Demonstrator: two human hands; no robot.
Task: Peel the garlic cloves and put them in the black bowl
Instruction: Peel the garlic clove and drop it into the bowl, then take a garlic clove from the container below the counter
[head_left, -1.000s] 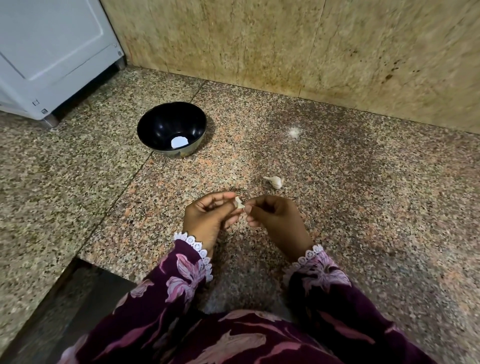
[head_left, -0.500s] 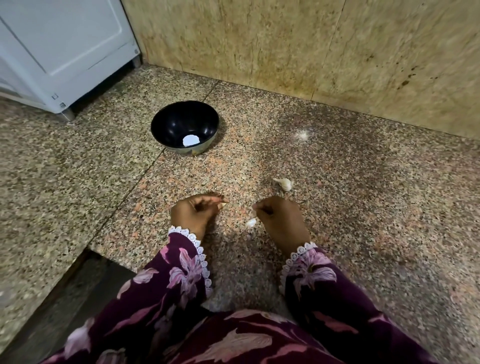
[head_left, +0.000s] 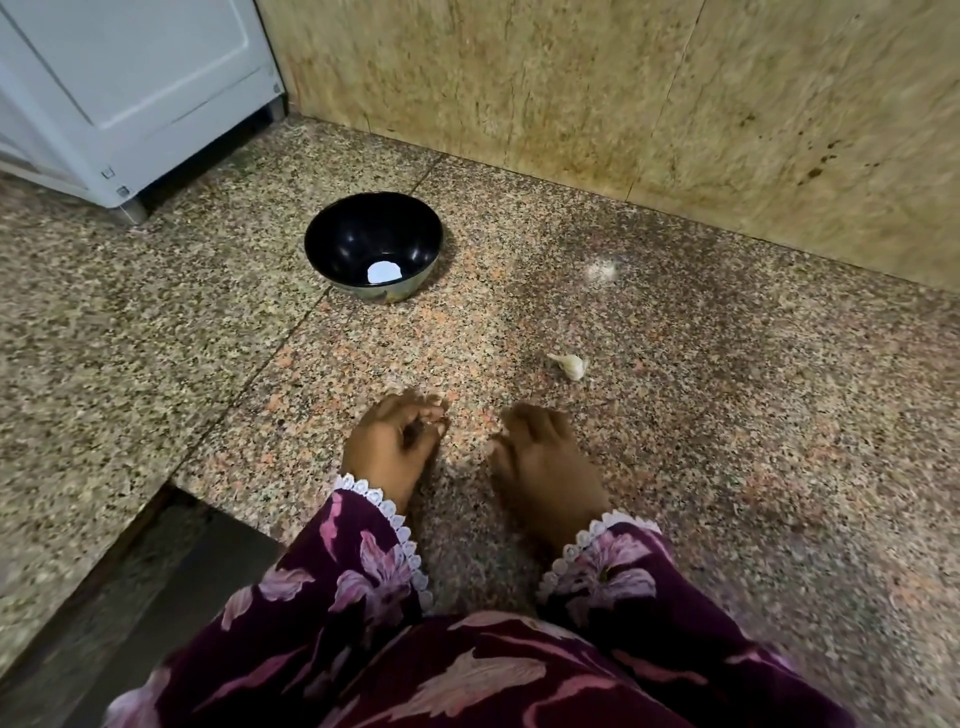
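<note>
The black bowl (head_left: 332, 236) stands on the speckled stone surface, far left of my hands, with a white patch at its bottom. One unpeeled garlic clove (head_left: 569, 365) lies loose on the stone, just beyond my right hand. My left hand (head_left: 389, 447) hovers low over the surface with its fingertips curled in against the thumb. The clove it pinched a moment ago is hidden inside them. My right hand (head_left: 545, 462) is a hand's width to the right, back up, fingers relaxed and pointing down at the stone, holding nothing I can see.
A white appliance (head_left: 135, 88) stands at the back left, and a beige stone wall (head_left: 623, 104) runs along the back. The stone slab ends in a drop (head_left: 171, 519) at the lower left. A pale smudge (head_left: 602, 270) marks the surface right of the bowl.
My hands came apart from the clove they pinched together and sank toward the surface. The right hand let a white scrap fall, and it is out of sight now.
</note>
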